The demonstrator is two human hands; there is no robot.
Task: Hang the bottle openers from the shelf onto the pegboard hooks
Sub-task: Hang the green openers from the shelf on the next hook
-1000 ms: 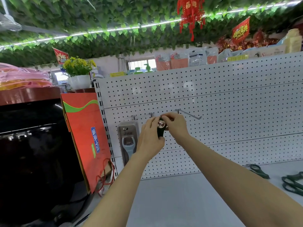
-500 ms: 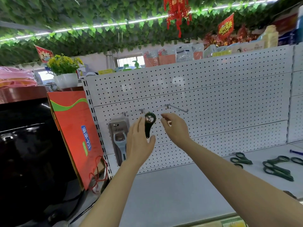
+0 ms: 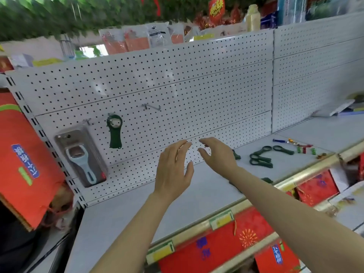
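A dark green bottle opener point(image 3: 114, 131) hangs on a hook of the white pegboard point(image 3: 197, 91). To its right an empty hook point(image 3: 151, 107) sticks out. Several more green openers point(image 3: 261, 158) lie on the grey shelf point(image 3: 206, 186) to the right, one partly hidden behind my right wrist. My left hand point(image 3: 173, 170) and my right hand point(image 3: 216, 152) hover side by side above the shelf, below and right of the hung opener, both empty with fingers spread.
A blister-packed blue opener point(image 3: 81, 156) hangs at the pegboard's left. A red box point(image 3: 21, 162) leans at the far left. Small coloured keychain items point(image 3: 301, 147) lie at the shelf's right. Red packages point(image 3: 246, 237) fill the lower shelf under the gold rail point(image 3: 307, 172).
The green opener went onto the hook and both hands let go of it. They have dropped lower and to the right. The view swung right and down.
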